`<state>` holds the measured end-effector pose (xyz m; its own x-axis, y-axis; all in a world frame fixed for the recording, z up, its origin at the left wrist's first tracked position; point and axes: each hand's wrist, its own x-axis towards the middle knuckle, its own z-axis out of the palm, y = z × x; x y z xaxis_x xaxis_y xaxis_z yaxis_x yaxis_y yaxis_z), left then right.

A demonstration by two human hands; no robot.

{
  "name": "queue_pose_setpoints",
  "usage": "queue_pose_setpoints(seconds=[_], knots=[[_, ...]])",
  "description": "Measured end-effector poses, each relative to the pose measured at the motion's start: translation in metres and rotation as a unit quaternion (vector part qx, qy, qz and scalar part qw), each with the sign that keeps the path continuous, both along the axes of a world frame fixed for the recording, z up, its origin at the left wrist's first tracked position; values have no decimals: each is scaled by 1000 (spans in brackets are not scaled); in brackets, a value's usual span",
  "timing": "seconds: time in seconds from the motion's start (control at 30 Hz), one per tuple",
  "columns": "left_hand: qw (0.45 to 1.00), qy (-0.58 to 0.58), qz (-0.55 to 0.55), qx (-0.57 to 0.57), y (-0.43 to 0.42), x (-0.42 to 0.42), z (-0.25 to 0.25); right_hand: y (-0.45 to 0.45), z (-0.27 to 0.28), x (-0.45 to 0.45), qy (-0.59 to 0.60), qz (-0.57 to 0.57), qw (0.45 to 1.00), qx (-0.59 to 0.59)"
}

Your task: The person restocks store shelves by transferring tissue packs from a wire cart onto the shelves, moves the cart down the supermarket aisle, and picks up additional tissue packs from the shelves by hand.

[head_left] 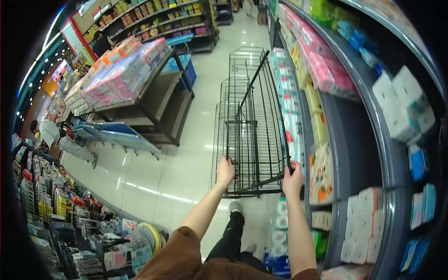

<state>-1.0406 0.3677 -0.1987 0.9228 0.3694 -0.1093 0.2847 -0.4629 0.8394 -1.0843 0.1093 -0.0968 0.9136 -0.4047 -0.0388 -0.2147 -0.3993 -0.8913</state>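
Observation:
A large black wire rack (242, 122) with stacked mesh baskets stretches out ahead of me along the aisle. At its near left side my left hand (226, 171) has its fingers wrapped round the frame. My right hand (292, 179) grips the near right corner, close to the shelf of packaged paper goods. Parts of the fingers of both hands are hidden behind the wires. One shoe (236, 207) of mine shows on the floor just behind the rack's near end.
Shelves on the right hold pink tissue packs (322, 65), white packs (361, 228) and toilet rolls (280, 224). To the left stands a stacked display table (158, 105) with a blue folding panel (116, 137). A person (51, 135) is at far left; goods crowd the lower left.

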Motion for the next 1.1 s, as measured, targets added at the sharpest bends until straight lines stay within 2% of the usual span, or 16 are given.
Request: queue_pose_setpoints(seconds=[0.03,0.1,0.17,0.2,0.27,0.37,0.4,0.43,0.5,0.63,0.77,0.83,0.93,1.1], knots=[[1000,-3,-2,15,-1,21,7,1,-1,22,24,-3,1000,-2],[998,-8,-3,64,-6,61,29,7,-9,67,-117,-34,968,-219],[998,10,3,62,-6,104,42,22,22,108,-112,-33,969,-218],[1000,6,-9,27,2,131,20,29,30,131,-57,-3,967,-247],[999,25,-8,33,7,175,42,33,39,186,55,51,948,-308],[998,21,-7,51,18,232,50,32,33,262,70,110,872,-472],[999,25,-6,48,21,249,57,34,22,283,-27,83,839,-538],[998,29,-4,47,24,267,64,35,20,307,-20,87,858,-506],[997,27,-20,65,33,313,47,39,14,348,1,92,897,-433],[997,26,-21,72,41,393,45,44,15,422,-25,86,935,-342],[995,1,-35,96,47,474,37,47,12,497,-42,83,931,-354],[996,28,-28,85,48,515,44,46,3,541,-78,91,935,-332],[992,24,-23,125,51,578,49,53,6,605,-60,96,940,-323],[985,5,-36,170,64,684,25,58,3,703,-42,84,948,-305]])
